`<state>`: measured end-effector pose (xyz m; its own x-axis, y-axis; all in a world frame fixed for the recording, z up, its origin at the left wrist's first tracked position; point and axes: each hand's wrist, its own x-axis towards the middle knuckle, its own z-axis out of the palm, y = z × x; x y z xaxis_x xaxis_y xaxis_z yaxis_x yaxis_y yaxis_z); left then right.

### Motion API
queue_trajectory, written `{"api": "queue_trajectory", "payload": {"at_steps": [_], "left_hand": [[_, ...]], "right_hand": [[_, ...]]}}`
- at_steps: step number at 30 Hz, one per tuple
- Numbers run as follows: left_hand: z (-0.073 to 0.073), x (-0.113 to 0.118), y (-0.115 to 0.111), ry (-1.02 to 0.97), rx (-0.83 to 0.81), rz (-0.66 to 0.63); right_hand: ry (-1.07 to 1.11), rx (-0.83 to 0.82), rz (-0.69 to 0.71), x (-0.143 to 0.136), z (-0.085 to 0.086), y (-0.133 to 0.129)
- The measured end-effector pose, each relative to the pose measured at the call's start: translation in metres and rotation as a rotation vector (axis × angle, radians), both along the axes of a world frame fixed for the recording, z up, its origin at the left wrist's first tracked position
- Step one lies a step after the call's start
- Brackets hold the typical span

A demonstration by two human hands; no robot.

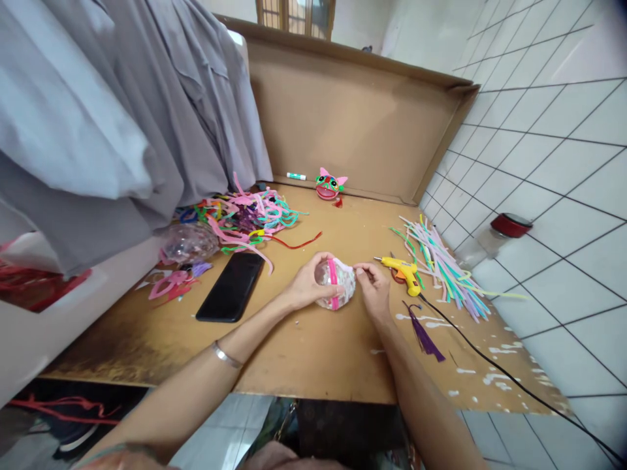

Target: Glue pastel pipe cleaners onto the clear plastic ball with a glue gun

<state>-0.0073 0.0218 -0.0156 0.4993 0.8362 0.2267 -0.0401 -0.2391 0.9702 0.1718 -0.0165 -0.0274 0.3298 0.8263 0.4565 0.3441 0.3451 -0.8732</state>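
Observation:
A clear round ball (345, 294) with a bright pink band around its middle and a pale strip along its upper right edge is held above the table's middle. My left hand (309, 285) wraps round its left side, fingers behind and thumb across the front. At the ball's upper right, my right hand (373, 282) is pinched near the end of the pale strip; what lies between its fingertips is too small to make out. To the right of that hand lies a yellow glue gun (405, 272) with a black cord.
A black phone (230, 287) lies left of my hands, below a tangled pile of pipe cleaners (255, 212). Straight pipe cleaners (448, 267), a purple tassel (425, 336) and a red-lidded jar (490, 241) are right. A lion-head ornament (329, 185) and glue stick (296, 176) sit behind.

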Motion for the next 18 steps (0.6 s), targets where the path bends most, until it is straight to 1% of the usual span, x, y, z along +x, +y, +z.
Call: {"api": "queue_trajectory", "payload": {"at_steps": [3, 7, 14, 18], "left_hand": [[0.001, 0.001, 0.0, -0.046, -0.023, -0.027], [0.002, 0.001, -0.001, -0.044, -0.055, -0.019], [0.0, 0.001, -0.002, -0.055, -0.051, -0.02], [-0.002, 0.001, -0.002, -0.057, -0.042, -0.022]], "right_hand": [[0.002, 0.002, 0.023, -0.003, 0.002, -0.002], [-0.023, 0.011, 0.03, -0.007, 0.008, -0.007], [-0.032, 0.042, 0.005, -0.009, 0.015, -0.012], [-0.035, 0.03, 0.035, -0.011, 0.016, -0.013]]}}
